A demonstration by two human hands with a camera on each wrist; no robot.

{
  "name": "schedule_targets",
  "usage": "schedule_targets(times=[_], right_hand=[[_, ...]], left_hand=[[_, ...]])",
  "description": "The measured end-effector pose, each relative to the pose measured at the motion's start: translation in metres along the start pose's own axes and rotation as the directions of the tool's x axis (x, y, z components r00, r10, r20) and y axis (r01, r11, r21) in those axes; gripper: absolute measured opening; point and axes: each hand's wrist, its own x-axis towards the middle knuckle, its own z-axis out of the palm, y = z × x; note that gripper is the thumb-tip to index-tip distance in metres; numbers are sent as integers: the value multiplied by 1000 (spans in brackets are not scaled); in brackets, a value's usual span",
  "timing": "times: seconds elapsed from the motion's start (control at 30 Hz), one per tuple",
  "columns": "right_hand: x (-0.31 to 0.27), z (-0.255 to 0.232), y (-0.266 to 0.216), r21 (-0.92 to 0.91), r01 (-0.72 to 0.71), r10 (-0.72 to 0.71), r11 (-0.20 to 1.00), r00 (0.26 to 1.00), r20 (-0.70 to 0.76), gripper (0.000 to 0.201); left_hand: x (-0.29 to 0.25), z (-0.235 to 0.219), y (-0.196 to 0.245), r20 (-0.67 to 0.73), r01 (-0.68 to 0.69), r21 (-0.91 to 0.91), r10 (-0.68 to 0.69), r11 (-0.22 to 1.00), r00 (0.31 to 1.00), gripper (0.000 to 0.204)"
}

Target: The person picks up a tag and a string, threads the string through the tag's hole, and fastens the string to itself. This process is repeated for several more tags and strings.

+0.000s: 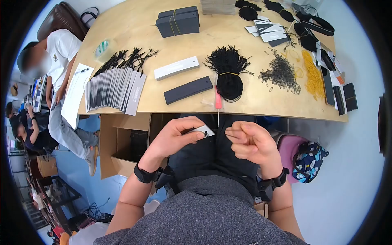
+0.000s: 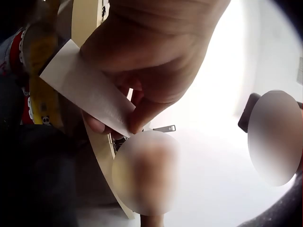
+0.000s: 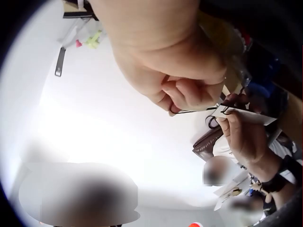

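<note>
My left hand [image 1: 173,136] holds a pale hang tag [image 1: 202,131] between thumb and fingers, over my lap in front of the table edge. A black cord loop shows at the tag's end. The tag's broad plain side [image 2: 87,85] faces the left wrist view. My right hand [image 1: 255,143] is a short way to the right, with fingers curled and fingertips pinching a thin black cord [image 3: 194,111]. In the right wrist view that cord stretches straight from the fingertips to the tag.
On the table [image 1: 143,45] lie a fan of corded tags [image 1: 112,90], a white stack [image 1: 176,68], a dark stack [image 1: 188,90], a black cord bundle [image 1: 229,87], a red-handled tool [image 1: 218,101], black safety pins [image 1: 279,73] and yellow loops [image 1: 312,75]. Another person [image 1: 61,53] sits at left.
</note>
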Motion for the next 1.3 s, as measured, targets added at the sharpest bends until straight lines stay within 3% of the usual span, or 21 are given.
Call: schedule_targets(times=[0.03,0.07,0.1,0.13,0.17,0.23,0.3,0.37,0.4,0.57,0.63,0.73,0.77,0.87,0.93,1.0,1.13,1.2,1.23,1.3], right_hand=[[-2,-2,-1,54,-55,50,997,994,102,30],[-3,0,-2,55,-53,48,997,994,101,30],[-4,4,-4,-233,-82,79,969,997,-23,33],[-4,6,-5,-496,-140,74,857,986,-149,37],[-2,7,-2,-497,-140,75,856,986,-149,37],[3,9,5,-839,-220,-103,498,945,-310,42],[5,8,8,-866,-217,-110,451,949,-295,31],[11,11,20,-924,83,-382,374,921,-72,17],[11,16,20,-943,45,-415,329,904,-102,22],[26,22,40,-934,84,-503,348,857,-110,25],[33,15,47,-960,151,-619,235,785,-28,19],[31,13,47,-921,202,-638,332,767,-62,12],[29,11,45,-921,202,-637,332,769,-61,12],[16,8,27,-664,305,-503,682,855,-124,8],[11,2,19,-645,332,-522,688,844,-122,11],[7,-1,13,-621,360,-541,696,832,-123,13],[-7,-8,-6,-395,369,-457,841,876,-154,14],[-12,-13,-12,-356,337,-414,872,895,-165,15],[-14,-17,-14,-354,336,-412,873,896,-164,15],[-14,-25,-15,-377,345,-419,859,899,-131,16]], left_hand=[[-1,0,1,3,1,1,-1,1000,1000,15],[-2,0,4,10,37,-73,-36,997,999,16],[-3,0,6,18,72,-147,-70,987,997,17],[-4,-1,7,17,72,-147,-70,987,997,17],[-4,-2,8,9,74,-206,-73,976,997,18],[-3,-2,9,1,75,-265,-77,961,997,19],[-4,0,10,-2,87,-229,-90,970,996,22],[-4,0,9,-37,64,-181,-72,981,997,22],[-3,1,8,-67,41,-133,-50,990,997,22],[-2,13,5,-144,-89,-28,84,996,986,21],[-2,16,4,-165,-142,-12,138,990,977,21],[-4,14,7,-228,-91,-19,85,996,970,20],[-5,8,7,-164,-52,-3,51,999,985,21],[-9,9,20,-81,60,-13,-60,998,995,24],[-10,11,23,-59,132,-39,-135,990,989,26],[-10,11,19,-68,-26,-42,23,999,997,31],[-12,11,20,-107,-53,-51,47,997,993,31],[-13,7,26,-39,-89,146,95,985,995,37],[-15,7,27,-41,-86,147,93,985,995,37],[-18,9,29,34,-208,407,213,889,976,42]])
